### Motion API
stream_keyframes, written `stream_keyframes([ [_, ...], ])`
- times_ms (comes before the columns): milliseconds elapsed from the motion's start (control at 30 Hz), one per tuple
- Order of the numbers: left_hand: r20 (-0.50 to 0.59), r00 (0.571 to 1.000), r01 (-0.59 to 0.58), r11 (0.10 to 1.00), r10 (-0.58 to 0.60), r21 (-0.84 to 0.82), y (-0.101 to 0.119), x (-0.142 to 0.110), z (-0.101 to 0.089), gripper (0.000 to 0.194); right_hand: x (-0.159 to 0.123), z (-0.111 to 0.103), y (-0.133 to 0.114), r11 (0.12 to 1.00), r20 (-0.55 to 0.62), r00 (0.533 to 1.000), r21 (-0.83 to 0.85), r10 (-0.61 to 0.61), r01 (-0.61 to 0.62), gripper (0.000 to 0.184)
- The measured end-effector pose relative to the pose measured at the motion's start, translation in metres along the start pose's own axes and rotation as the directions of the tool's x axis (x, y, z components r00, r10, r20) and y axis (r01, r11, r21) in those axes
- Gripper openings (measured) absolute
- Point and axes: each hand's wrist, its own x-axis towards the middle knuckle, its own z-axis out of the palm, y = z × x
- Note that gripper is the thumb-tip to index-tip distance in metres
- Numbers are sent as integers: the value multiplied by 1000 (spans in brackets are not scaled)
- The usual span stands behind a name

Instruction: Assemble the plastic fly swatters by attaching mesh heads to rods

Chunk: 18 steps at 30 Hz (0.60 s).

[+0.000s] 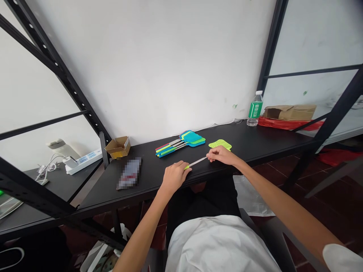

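Observation:
Both hands hold one yellow-green fly swatter [220,144] above the front edge of the black table. My left hand [175,176] is closed around its yellow-green handle, of which a short end shows. Between the hands runs the bare metal rod. My right hand [221,155] pinches the rod close to the perforated head, which lies just beyond the fingers and is partly covered by them. Beyond my hands, a pile of several fly swatters [195,138] in blue, green, yellow and red lies with handles to the left and heads to the right.
On the black table [244,139] stand a small open cardboard box [117,148] at left and a water bottle [255,108] at back right. A blurred-out flat item [129,173] lies at left. A brown carton [292,112] rests on red plastic at right. Black shelf posts [270,49] flank the table.

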Motion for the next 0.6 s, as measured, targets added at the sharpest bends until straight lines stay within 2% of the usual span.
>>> stream_keyframes([
  [333, -10, 1000, 2, 1000, -2, 30, 2, 0, -2, 37, 0, 0, -1, 992, -32, 999, 127, 22, -18, 31],
  [600, -4, 1000, -3, 999, 3, 48, 2, 0, -1, 39, 1, 0, 4, 999, -34, 999, 35, 18, -17, 29],
])
